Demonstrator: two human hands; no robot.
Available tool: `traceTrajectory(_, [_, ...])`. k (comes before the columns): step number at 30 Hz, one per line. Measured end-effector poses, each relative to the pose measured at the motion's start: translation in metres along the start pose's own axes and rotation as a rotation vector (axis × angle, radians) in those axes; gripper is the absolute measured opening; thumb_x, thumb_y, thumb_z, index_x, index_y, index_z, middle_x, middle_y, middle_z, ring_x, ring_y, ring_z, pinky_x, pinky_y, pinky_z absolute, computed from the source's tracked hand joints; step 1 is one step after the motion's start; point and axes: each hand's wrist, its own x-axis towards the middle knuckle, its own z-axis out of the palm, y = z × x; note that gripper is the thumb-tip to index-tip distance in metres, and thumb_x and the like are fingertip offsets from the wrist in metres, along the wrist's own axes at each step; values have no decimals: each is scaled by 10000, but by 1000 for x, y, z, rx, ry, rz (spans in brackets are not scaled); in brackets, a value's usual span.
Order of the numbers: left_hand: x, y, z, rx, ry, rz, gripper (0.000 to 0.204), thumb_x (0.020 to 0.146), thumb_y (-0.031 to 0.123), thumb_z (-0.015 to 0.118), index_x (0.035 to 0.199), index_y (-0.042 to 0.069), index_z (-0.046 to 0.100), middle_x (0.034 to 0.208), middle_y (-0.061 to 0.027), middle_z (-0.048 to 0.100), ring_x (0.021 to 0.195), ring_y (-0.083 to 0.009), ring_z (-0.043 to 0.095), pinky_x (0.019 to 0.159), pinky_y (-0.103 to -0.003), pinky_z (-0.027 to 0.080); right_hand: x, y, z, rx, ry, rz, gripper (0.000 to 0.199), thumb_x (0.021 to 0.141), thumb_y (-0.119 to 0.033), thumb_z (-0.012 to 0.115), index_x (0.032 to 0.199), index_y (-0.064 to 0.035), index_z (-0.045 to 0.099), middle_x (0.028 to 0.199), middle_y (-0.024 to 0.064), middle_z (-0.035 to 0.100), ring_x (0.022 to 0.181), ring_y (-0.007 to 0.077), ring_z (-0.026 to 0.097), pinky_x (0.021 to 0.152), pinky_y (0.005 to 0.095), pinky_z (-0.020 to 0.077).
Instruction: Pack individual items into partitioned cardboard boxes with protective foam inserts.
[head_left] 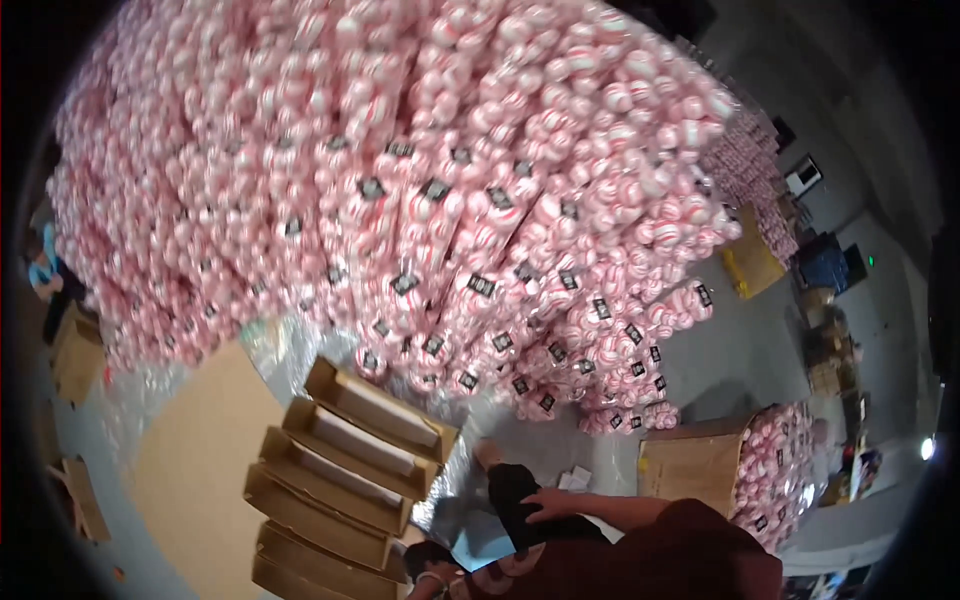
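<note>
My right hand (546,505) rests on my dark-trousered knee, its fingers stretched out and holding nothing. Low in the picture, my left hand (428,582) is near my other knee, with a pale band at the wrist; its fingers are too dark and cut off to read. Just left of it stand several long, narrow, open cardboard boxes (350,450) side by side, white showing along some inner walls. Ahead rises a huge heap of clear plastic bags (420,220) packed with red-and-white striped balls, many bearing small black labels.
A large cardboard carton (690,465) at the right holds more bagged balls. A big tan cardboard sheet (195,465) lies left of the boxes, with clear plastic film (290,345) beyond it. Far left is another person (45,275). A yellow-brown carton (752,262) stands far right.
</note>
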Motion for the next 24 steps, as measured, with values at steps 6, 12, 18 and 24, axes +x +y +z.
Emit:
traceTrajectory(6, [-1, 7, -250, -812, -127, -243, 538, 803, 342, 708, 1252, 91, 549, 1109, -94, 645, 977, -231, 627, 826, -341, 500, -81, -71, -188, -246, 1054, -26, 588, 789, -368, 705, 1238, -31, 529, 1102, 168, 598, 1046, 323, 575, 885, 423, 459])
traceTrajectory(12, [79, 85, -470, -729, 416, 48, 823, 727, 212, 804, 1374, -27, 355, 1280, -180, 507, 1147, -243, 512, 923, -347, 445, -206, -117, -413, -82, 2018, -378, 923, 756, -58, 714, 1485, -65, 149, 1466, 189, 304, 1283, 253, 404, 971, 411, 438])
traceTrajectory(18, [137, 238, -725, -226, 606, 574, 878, 712, 274, 771, 1402, -37, 325, 1369, -238, 431, 1261, -324, 430, 1073, -413, 317, -316, -154, -570, -121, 2105, -148, 1124, 645, -536, 772, 1477, -54, 190, 1456, 248, 309, 1363, 348, 301, 1102, 413, 284])
traceTrajectory(24, [204, 383, -848, 204, 659, 512, 911, 690, 521, 735, 1387, 51, 384, 1360, -268, 396, 1229, -406, 441, 1027, -492, 372, -374, -223, -632, 164, 1135, -192, 1048, 775, -553, 657, 1500, -110, 44, 1438, 230, 365, 1311, 289, 408, 1086, 416, 333])
